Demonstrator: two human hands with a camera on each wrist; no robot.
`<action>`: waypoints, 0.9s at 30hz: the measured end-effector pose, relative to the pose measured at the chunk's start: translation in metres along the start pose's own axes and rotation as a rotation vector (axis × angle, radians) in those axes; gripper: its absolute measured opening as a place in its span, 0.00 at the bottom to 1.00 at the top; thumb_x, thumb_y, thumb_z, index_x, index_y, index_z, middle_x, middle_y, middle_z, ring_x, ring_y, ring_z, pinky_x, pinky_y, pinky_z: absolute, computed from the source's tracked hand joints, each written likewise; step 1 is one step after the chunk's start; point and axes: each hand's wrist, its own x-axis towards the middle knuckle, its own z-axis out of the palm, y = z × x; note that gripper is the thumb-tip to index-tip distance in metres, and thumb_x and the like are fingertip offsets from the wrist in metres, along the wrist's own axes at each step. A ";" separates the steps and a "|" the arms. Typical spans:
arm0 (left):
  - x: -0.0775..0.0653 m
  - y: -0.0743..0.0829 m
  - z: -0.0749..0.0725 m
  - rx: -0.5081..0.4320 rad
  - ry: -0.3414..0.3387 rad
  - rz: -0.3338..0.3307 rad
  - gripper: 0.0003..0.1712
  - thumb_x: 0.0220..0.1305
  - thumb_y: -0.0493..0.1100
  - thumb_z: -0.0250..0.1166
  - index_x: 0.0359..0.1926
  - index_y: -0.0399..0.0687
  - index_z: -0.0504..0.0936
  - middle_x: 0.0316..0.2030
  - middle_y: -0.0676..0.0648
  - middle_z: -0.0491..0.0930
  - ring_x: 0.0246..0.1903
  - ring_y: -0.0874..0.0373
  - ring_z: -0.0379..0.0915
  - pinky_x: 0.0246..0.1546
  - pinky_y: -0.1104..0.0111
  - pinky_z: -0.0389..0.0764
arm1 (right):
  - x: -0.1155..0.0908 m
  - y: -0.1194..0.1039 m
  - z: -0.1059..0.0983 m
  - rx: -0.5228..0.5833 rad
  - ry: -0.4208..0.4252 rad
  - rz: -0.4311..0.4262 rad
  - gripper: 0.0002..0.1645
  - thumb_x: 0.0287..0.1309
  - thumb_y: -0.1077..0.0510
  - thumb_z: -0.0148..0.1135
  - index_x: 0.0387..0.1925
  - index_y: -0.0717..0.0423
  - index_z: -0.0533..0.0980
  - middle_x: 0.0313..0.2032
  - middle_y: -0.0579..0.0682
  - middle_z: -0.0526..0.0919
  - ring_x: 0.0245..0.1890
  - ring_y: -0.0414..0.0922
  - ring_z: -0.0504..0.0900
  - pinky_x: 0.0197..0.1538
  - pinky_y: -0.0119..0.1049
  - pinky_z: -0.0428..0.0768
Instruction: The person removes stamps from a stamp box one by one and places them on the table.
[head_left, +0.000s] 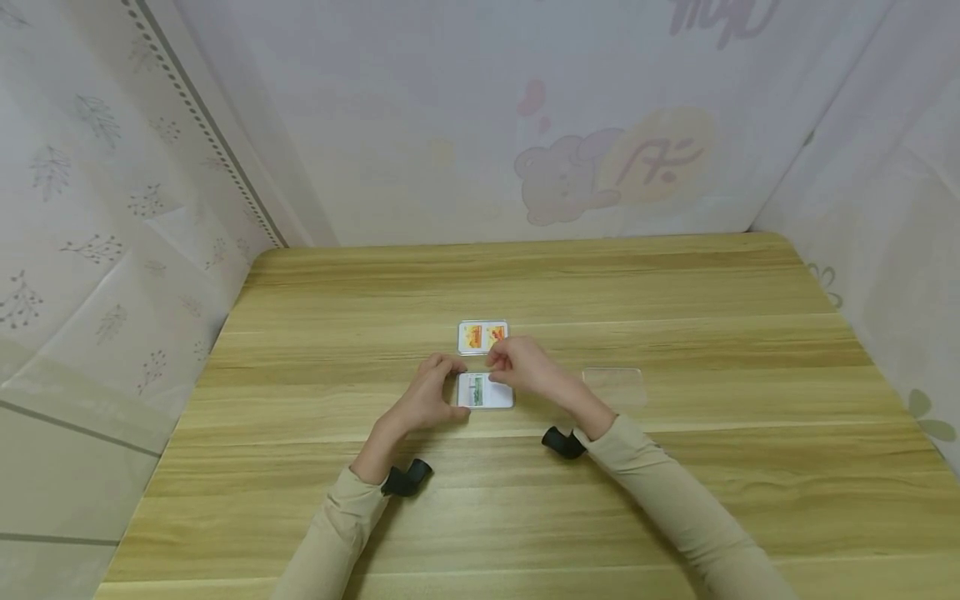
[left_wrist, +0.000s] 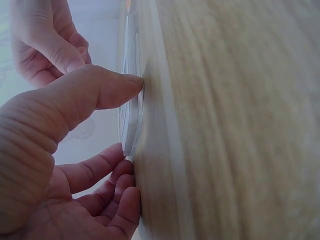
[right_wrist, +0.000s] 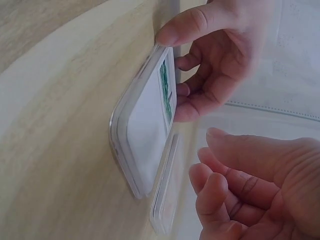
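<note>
White and slim: steadying the green-pictured case (head_left: 486, 392) roughly midway between the left and right edges of the table (head_left: 690, 333).
Bracing its left end between thumb and fingers of the left hand (head_left: 423, 400); hovering with the right hand (head_left: 527, 367) just above its plain white half, bending the fingers slightly apart from the thumb, apparently holding nothing; probably needing light, even edge pressure, avoiding tipping; facing the orange-pictured case (head_left: 474, 337) beyond, toward the table's far edge.

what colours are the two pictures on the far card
Mostly yellow and orange pictures on the far card; the head view shows them best.
</note>
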 end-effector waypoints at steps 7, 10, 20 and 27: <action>0.000 -0.001 0.000 0.013 0.003 0.004 0.32 0.38 0.33 0.76 0.48 0.31 0.74 0.46 0.40 0.70 0.51 0.44 0.62 0.55 0.53 0.65 | 0.004 -0.002 0.006 -0.026 -0.010 0.000 0.05 0.50 0.68 0.66 0.31 0.65 0.79 0.24 0.48 0.77 0.26 0.39 0.73 0.31 0.26 0.73; 0.000 -0.001 0.000 0.018 0.003 0.008 0.32 0.38 0.33 0.76 0.48 0.31 0.74 0.46 0.40 0.70 0.51 0.43 0.62 0.55 0.53 0.65 | 0.006 -0.003 0.008 -0.033 -0.011 0.002 0.04 0.50 0.67 0.66 0.30 0.64 0.79 0.23 0.48 0.77 0.25 0.39 0.73 0.30 0.26 0.72; 0.000 0.000 -0.001 0.005 -0.007 0.007 0.33 0.39 0.34 0.76 0.49 0.31 0.74 0.47 0.39 0.70 0.52 0.43 0.61 0.56 0.53 0.65 | 0.011 -0.003 0.014 -0.045 -0.018 0.026 0.04 0.49 0.66 0.67 0.29 0.64 0.79 0.21 0.47 0.76 0.23 0.38 0.71 0.27 0.24 0.69; -0.001 0.001 -0.002 -0.002 -0.012 -0.001 0.33 0.39 0.34 0.76 0.50 0.31 0.73 0.47 0.39 0.69 0.52 0.43 0.61 0.56 0.52 0.65 | 0.012 -0.003 0.016 -0.049 -0.033 0.044 0.04 0.50 0.66 0.67 0.29 0.63 0.79 0.20 0.46 0.74 0.22 0.37 0.69 0.26 0.24 0.67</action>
